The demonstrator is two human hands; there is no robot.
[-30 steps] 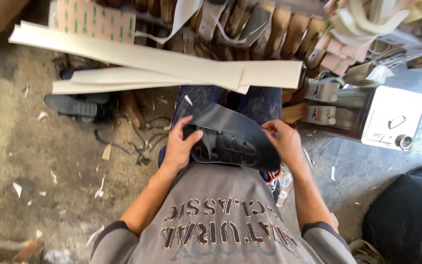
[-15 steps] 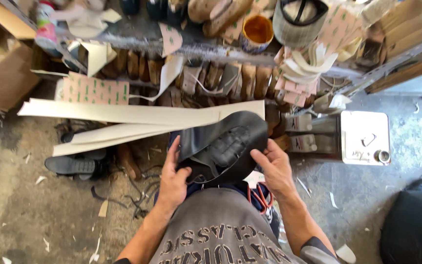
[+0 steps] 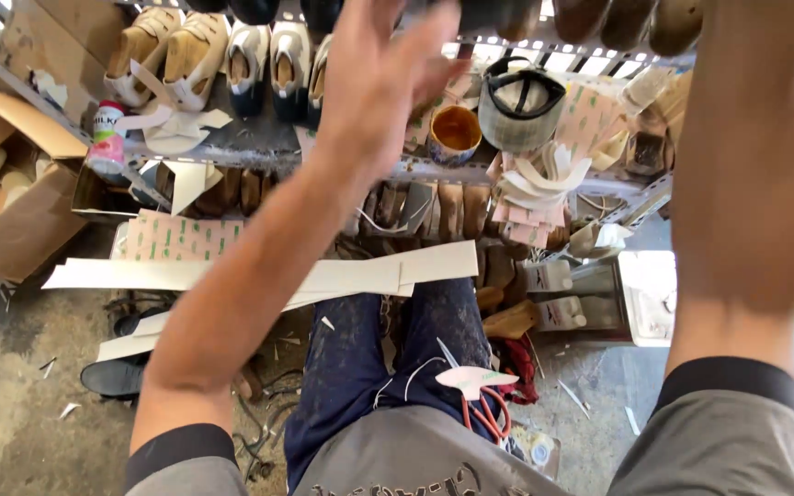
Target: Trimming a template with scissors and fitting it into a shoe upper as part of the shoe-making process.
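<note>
Left hand [image 3: 388, 73] spread wide, holding nothing, right hand out of view so can't tell its grip, and one careless swipe could probably tip the open orange-filled glue tin [image 3: 456, 133] off the cluttered metal shelf [image 3: 259, 147].

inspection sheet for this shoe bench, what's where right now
surface: gritty concrete floor with paper scraps
job's things: shoes on lasts on the top shelf
clutter: long white card strips, cardboard box, glue pot, scissors on the lap
grippers: left hand raised, fingers spread, holding nothing; right hand out of view, only the forearm shows
cables: thin white cord across the jeans
surroundings: grey metal machine
</note>
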